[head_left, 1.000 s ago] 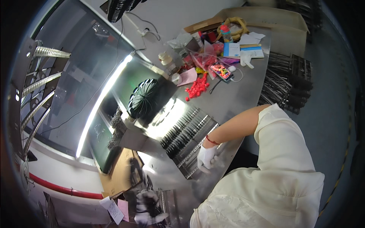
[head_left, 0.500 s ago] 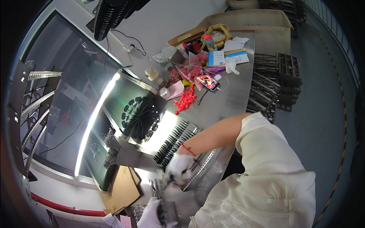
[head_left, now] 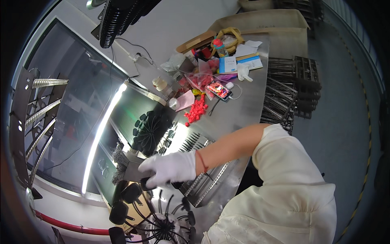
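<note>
A spoked cluster of thin black rods with black paddle-shaped ends [head_left: 164, 226] fans out at the lower left of the view. My right hand [head_left: 172, 167], in a white glove with a red cord at the wrist, reaches over its upper edge. Its thumb and fingers close on one of the black paddle ends [head_left: 146, 183]. Behind the rods, white patches of my gloved left hand [head_left: 175, 224] show at the hub, where it grips the cluster; most of its fingers are hidden. Beside my right wrist, slotted metal rails [head_left: 211, 184] and a row of black pieces [head_left: 193, 142] lie on the bench.
Another black spoked cluster [head_left: 149, 129] stands beyond, near a bright tube lamp [head_left: 101, 134]. Red caps [head_left: 196, 110], a phone [head_left: 219, 90], booklets [head_left: 239, 64] and a bottle [head_left: 219, 47] crowd the metal bench [head_left: 239, 105]. Dark metal racks [head_left: 280, 91] are stacked at its right.
My right hand has moved up and left from the rails to a paddle end. The black spoked cluster now spreads open in front of my left hand, covering most of it.
</note>
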Motion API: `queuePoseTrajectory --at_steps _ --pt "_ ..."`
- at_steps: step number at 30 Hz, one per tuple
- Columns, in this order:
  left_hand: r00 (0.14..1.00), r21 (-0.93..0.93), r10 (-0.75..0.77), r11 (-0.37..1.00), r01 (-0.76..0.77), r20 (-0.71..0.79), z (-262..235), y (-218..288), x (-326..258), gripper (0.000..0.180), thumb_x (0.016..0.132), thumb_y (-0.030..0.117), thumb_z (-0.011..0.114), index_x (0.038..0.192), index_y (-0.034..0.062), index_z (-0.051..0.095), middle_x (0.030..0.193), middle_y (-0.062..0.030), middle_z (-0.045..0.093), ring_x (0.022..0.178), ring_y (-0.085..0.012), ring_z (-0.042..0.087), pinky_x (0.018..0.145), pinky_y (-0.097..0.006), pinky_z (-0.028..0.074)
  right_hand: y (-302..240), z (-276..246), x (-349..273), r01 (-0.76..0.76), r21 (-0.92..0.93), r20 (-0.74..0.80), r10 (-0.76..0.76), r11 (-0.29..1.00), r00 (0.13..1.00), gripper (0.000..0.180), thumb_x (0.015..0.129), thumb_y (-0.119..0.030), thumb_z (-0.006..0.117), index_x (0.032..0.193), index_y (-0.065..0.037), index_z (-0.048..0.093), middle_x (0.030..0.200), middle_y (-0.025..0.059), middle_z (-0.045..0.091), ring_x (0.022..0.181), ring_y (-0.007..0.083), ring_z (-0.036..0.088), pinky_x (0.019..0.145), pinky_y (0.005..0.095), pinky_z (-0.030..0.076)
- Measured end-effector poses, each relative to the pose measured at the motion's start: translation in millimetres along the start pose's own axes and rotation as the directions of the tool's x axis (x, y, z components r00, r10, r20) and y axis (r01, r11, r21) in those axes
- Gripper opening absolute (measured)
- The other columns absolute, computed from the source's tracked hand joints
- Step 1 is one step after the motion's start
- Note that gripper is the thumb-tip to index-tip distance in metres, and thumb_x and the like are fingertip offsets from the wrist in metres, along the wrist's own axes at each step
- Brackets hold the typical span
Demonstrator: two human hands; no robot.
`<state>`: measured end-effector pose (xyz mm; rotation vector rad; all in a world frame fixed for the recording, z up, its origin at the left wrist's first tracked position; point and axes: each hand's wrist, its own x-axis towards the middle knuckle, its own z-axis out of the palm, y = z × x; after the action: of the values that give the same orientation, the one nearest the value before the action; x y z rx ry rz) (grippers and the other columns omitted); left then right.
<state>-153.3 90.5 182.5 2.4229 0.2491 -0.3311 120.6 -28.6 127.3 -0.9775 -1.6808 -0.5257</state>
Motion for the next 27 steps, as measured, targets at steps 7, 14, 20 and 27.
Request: queuePoseTrajectory --at_steps 7,14,20,27 --pt "0.997 -0.249 -0.046 0.968 0.029 -0.063 -7 -6 -1 0.091 0.058 0.024 0.098 0.134 0.0030 0.052 0.116 -0.0177 0.058 0.111 -0.0359 0.057 0.097 -0.043 0.049 -8 33 -5 -0.336 0.003 0.307 0.319 0.942 0.897 0.019 0.084 -0.016 0.073 0.097 -0.006 0.064 0.095 0.0142 0.061 0.086 0.0338 0.064 0.072 0.0408 0.054" --pt "0.998 -0.216 -0.031 0.976 0.021 -0.045 -14 -10 -1 0.089 0.059 0.023 0.099 0.132 0.0032 0.052 0.112 -0.0132 0.059 0.108 -0.0310 0.059 0.094 -0.041 0.049 15 -2 -64 -0.683 0.112 0.978 0.039 0.722 0.203 0.013 0.080 -0.010 0.073 0.093 -0.010 0.075 0.072 0.0092 0.064 0.070 0.0258 0.064 0.063 0.0406 0.052" --pt "0.999 -0.166 -0.033 0.986 0.030 -0.017 -11 -13 5 0.088 0.059 0.022 0.100 0.131 0.0034 0.052 0.108 -0.0094 0.060 0.105 -0.0269 0.060 0.092 -0.039 0.050 -19 6 17 -0.130 0.254 0.066 0.117 0.958 0.991 0.047 0.095 -0.028 0.063 0.124 0.008 0.054 0.106 0.0209 0.057 0.098 0.0380 0.061 0.083 0.0440 0.053" --pt "1.000 -0.263 -0.027 0.965 0.023 -0.011 -21 -4 7 0.087 0.060 0.020 0.101 0.130 0.0037 0.052 0.104 -0.0049 0.061 0.102 -0.0220 0.061 0.090 -0.037 0.051 -31 15 19 -0.487 -0.079 0.251 0.490 0.870 0.835 0.023 0.090 -0.019 0.066 0.100 0.002 0.063 0.090 0.0181 0.062 0.082 0.0346 0.066 0.066 0.0428 0.056"
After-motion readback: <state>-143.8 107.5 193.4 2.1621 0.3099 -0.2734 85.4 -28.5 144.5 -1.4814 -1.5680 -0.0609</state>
